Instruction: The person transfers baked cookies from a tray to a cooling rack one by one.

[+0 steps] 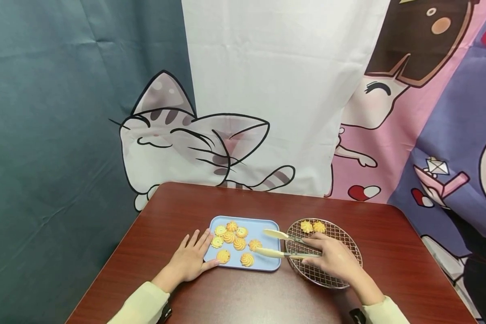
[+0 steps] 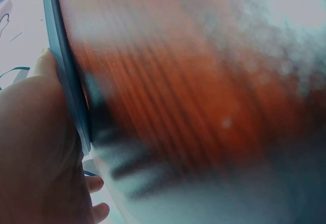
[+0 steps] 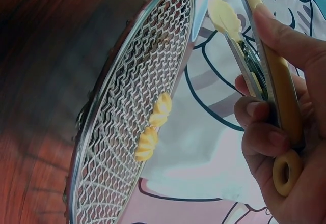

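Note:
My left hand (image 1: 187,262) lies at the left end of a light blue tray (image 1: 263,266), its fingers spread and touching the rim. Several golden piped cookies (image 1: 239,244) are spread over the tray. My right hand (image 1: 337,260) grips a pair of tongs (image 1: 269,253) with cream tips and metal arms. The tongs' arms stand apart over the tray's right side, near a cookie (image 1: 255,245), with nothing visible between the tips. In the right wrist view, the fingers curl round the yellow-cream handle of the tongs (image 3: 282,89). Two cookies (image 1: 312,226) rest on a round wire rack (image 1: 340,281).
Tray and rack stand side by side on a reddish-brown wooden table (image 1: 235,297). Behind the table hangs a cloth (image 1: 283,81) printed with cartoon figures. The left wrist view shows mostly blurred tabletop and the tray's edge (image 2: 66,71).

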Demonstrator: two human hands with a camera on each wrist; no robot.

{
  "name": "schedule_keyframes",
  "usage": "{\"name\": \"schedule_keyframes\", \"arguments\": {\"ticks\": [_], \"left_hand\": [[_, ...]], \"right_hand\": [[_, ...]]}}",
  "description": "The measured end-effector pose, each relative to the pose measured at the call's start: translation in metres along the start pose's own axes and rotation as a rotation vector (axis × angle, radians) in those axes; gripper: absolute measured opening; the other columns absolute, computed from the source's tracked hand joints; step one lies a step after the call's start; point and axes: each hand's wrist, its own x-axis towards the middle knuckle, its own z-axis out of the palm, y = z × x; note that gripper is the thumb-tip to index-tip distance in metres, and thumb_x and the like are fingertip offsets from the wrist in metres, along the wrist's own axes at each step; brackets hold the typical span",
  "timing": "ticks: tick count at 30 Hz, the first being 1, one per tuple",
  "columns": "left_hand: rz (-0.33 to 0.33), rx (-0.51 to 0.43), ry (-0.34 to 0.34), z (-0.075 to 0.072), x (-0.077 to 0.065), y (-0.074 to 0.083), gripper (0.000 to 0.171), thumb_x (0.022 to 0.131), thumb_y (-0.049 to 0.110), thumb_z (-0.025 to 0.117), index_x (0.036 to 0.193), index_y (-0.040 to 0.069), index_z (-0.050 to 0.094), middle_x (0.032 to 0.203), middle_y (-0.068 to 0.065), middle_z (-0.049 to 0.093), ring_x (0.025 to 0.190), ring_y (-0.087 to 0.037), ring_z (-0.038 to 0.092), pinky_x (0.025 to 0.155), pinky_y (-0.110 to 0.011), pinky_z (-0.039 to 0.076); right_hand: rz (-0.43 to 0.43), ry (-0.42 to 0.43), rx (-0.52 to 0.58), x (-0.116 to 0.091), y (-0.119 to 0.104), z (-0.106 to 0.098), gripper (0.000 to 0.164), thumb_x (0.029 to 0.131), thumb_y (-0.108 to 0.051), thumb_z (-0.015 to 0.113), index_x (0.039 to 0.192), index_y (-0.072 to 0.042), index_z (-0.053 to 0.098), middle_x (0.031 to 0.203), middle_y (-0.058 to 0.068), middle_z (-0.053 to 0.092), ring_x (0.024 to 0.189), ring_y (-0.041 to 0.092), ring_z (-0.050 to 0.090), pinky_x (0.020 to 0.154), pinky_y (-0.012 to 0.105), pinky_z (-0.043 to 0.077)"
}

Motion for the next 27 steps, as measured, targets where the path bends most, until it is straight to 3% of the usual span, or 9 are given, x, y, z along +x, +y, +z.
{"name": "schedule_keyframes", "arguments": {"ticks": [27], "left_hand": [[-0.002, -0.004, -0.005, -0.002, -0.001, 0.001, 0.088, 0.098, 0.072, 0.039, 0.160, 0.011, 0.030, 0.167, -0.008, 0.026, 0.152, -0.040, 0.023, 0.120, -0.059, 0.019]], "right_hand": [[-0.074, -0.001, -0.052, 0.012, -0.007, 0.011, 0.052, 0.072, -0.043, 0.090, 0.119, -0.025, 0.077, 0.115, -0.009, 0.070, 0.091, 0.015, 0.070, 0.071, 0.032, 0.056]]}}
